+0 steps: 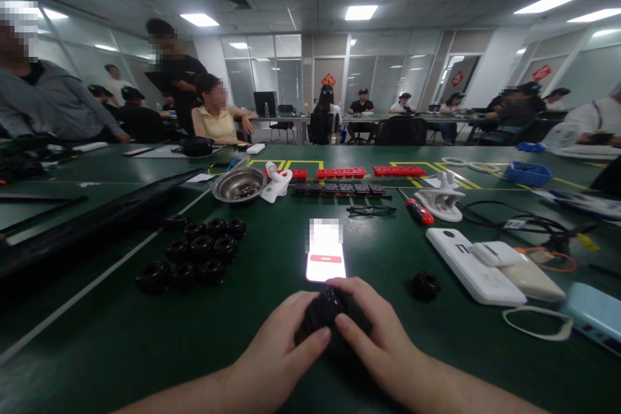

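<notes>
Both my hands meet low in the middle of the green table (121,336), closed round one small black wheel (323,312). My left hand (279,352) grips it from the left with the thumb on top. My right hand (376,336) wraps it from the right, fingers curled over its far side. Just beyond them lies a lit phone (325,253) with a red bar on its screen. A single black wheel (425,285) rests to the right. Several more black wheels (196,253) sit in a cluster to the left.
A metal bowl (239,184), white clips (277,182), red strips (341,173), a black strip (339,190) and a red-handled screwdriver (416,208) lie further back. White power banks (473,265), cables (524,223) and a blue tray (528,174) are right. Long black rails (97,220) run left. People sit at the tables behind.
</notes>
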The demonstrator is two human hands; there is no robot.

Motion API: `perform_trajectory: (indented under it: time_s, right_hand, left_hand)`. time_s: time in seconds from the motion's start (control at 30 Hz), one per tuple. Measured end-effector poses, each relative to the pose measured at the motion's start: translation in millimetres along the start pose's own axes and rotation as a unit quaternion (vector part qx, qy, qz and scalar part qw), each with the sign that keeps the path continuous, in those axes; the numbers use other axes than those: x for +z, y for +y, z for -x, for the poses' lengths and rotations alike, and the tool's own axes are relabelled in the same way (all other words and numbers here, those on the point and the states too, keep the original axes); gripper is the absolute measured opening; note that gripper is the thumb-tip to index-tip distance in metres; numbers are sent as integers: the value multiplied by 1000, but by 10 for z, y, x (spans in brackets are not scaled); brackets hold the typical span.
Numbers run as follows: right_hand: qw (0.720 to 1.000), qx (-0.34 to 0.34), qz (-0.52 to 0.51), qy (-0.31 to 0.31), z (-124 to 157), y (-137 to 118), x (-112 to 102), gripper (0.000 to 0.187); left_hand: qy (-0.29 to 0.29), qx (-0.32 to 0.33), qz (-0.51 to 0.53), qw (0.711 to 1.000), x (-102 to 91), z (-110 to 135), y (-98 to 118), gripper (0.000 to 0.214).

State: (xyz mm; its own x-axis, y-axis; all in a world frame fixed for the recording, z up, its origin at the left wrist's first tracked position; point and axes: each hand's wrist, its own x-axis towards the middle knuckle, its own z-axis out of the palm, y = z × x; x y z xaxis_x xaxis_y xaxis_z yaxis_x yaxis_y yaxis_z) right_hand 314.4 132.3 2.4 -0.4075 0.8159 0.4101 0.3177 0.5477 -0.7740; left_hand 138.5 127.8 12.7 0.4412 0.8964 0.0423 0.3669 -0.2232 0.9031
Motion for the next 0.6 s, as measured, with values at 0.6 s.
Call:
perform_trajectory:
  time_s: [0.6]
  right_hand:
    - [978,20,18,-205,67,-428,248,38]
  left_hand:
    - [44,-87,-242,965,-419,923,11,36]
